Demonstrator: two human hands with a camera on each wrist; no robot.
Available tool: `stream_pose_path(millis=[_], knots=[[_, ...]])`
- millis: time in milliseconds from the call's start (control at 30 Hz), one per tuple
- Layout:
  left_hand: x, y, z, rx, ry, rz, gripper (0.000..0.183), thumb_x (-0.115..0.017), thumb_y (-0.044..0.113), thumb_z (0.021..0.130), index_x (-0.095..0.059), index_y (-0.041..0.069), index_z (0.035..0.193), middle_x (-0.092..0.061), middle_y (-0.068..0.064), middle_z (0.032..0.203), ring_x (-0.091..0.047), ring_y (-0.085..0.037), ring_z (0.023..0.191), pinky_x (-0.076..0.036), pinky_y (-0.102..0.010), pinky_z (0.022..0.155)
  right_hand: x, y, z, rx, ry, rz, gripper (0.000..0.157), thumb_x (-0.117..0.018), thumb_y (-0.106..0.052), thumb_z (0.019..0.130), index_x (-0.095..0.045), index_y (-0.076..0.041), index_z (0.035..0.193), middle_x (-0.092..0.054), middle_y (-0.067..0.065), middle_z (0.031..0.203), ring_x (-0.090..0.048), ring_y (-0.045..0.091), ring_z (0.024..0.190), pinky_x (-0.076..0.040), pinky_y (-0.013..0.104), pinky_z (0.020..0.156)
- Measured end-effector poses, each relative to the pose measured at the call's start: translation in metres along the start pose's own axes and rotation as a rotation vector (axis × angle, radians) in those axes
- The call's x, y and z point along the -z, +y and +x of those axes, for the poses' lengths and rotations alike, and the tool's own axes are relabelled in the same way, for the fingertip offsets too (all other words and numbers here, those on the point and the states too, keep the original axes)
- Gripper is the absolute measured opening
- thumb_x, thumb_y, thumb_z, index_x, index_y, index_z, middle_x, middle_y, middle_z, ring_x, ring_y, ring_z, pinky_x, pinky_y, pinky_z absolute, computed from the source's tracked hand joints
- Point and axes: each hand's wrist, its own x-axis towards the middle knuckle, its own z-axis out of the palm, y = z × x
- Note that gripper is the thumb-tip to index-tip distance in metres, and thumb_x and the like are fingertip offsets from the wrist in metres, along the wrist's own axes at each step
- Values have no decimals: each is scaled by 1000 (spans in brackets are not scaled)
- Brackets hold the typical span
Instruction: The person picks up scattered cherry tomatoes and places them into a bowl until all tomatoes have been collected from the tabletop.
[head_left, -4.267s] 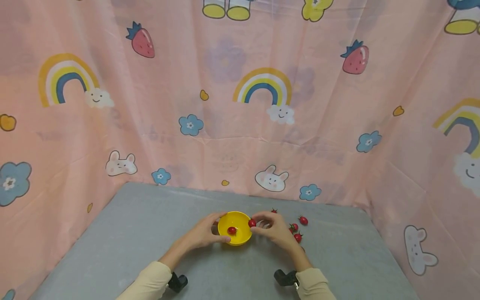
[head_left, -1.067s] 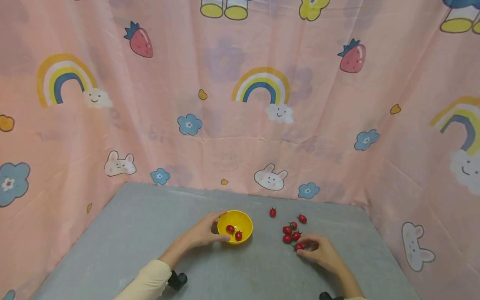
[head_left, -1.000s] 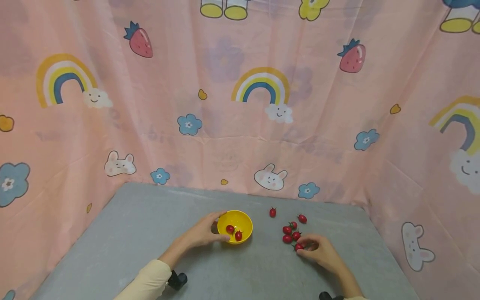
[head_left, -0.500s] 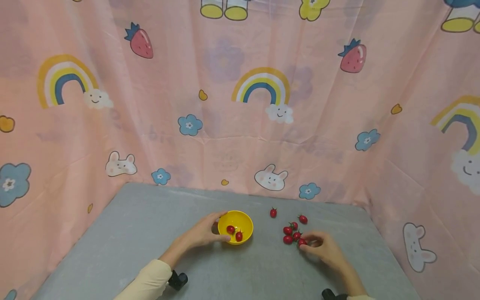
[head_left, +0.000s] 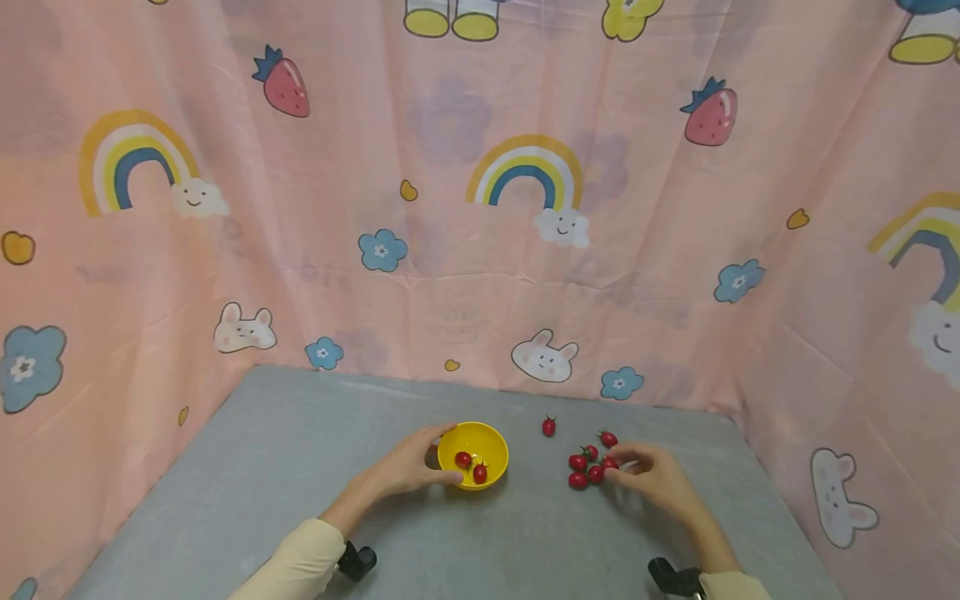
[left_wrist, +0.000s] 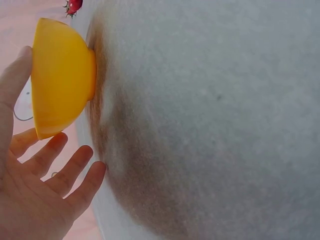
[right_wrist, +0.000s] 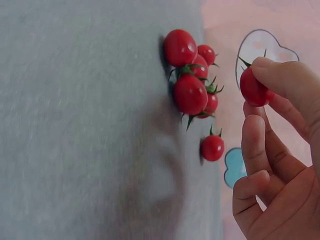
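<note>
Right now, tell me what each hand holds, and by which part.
The left hand holds the yellow bowl by its rim; the right hand pinches a cherry tomato by its sides.

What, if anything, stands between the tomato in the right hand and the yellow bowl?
Loose tomatoes lie on the table between them; the held tomato is above it, and nothing visible blocks the bowl from above.

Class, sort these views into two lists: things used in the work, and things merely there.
In the work:
yellow bowl, held by the left hand
tomato pinched in the right hand
two tomatoes inside the bowl
six loose tomatoes

Merely there:
pink printed curtain
grey table
black wrist gear
</note>
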Motion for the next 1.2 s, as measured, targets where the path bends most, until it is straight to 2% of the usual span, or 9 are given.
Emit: stream_pose_path(millis=[167,333,533,767,1000,1200], knots=[[-1,0,0,10,3,10,87,-83,41,86,-42,6,153,-46,-15,152,-52,-33,126,-40,-53,108,-7,-5,5,5,12,-10,28,-83,-18,87,-75,-3,109,-71,7,105,-64,24,86,-55,28,72],[-1,1,0,19,4,3,86,-83,41,86,-42,5,153,-45,-16,152,-52,-34,126,-40,-54,108,-17,-10,12,54,0,11,27,-82,-16,88,-75,-1,108,-70,10,105,-65,24,82,-55,29,67],[1,1,0,15,2,4,86,-82,42,86,-42,5,153,-45,-16,152,-52,-33,126,-40,-53,108,-30,-19,22,110,-15,32,24,-83,-16,87,-75,-4,106,-70,4,98,-64,24,81,-54,28,64],[0,-1,0,17,-2,0,86,-82,41,87,-42,7,154,-45,-14,152,-53,-32,125,-43,-51,107,-43,-27,32,106,-33,44,22,-83,-16,87,-75,-7,107,-71,3,98,-61,25,77,-51,27,58],[1,-1,0,29,2,-6,85,-82,40,87,-42,6,154,-45,-15,152,-53,-32,125,-43,-51,107,-59,-38,46,149,-56,56,24,-82,-17,88,-75,-6,108,-72,5,102,-63,27,82,-57,27,70],[2,2,-1,16,-2,-2,84,-83,39,87,-43,4,152,-47,-16,150,-54,-33,124,-43,-51,106,-77,-50,54,191,-95,88,22,-80,-16,90,-75,-5,109,-72,5,102,-63,30,83,-56,28,73]])
